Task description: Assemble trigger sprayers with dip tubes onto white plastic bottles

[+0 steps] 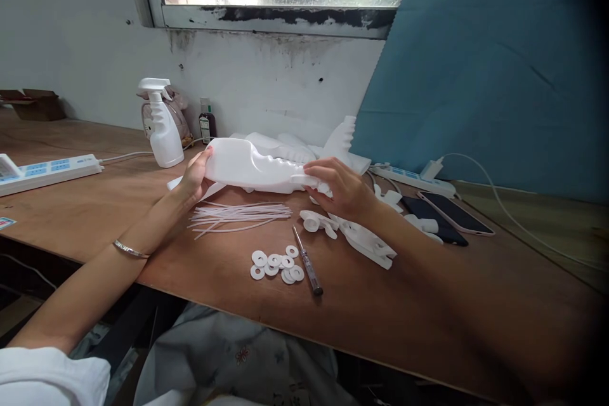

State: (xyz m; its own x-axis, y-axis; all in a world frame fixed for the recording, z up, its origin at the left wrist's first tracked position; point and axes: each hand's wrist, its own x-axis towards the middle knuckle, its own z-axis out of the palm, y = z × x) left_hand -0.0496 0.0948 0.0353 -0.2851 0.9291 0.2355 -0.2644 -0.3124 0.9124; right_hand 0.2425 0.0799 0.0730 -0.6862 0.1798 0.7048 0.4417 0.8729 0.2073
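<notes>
A white plastic spray bottle body (238,162) lies sideways between my two hands, raised above the table. My left hand (196,176) is closed round its broad base at the left. At the neck end, my right hand (340,187) has its fingers closed on the bottle; what lies under the fingertips is partly hidden. Below are a bundle of thin white tubes (242,214), several white ring washers (275,261) and a screwdriver (308,263) with a clear handle. White trigger parts (320,223) lie beneath my right hand.
An assembled spray bottle (164,130) stands at the back left, near a dark small bottle (206,120). More white bottles (340,139) are heaped behind my hands. Power strips (52,172) lie at both sides, and phones (457,212) at the right. A blue curtain (485,76) hangs behind.
</notes>
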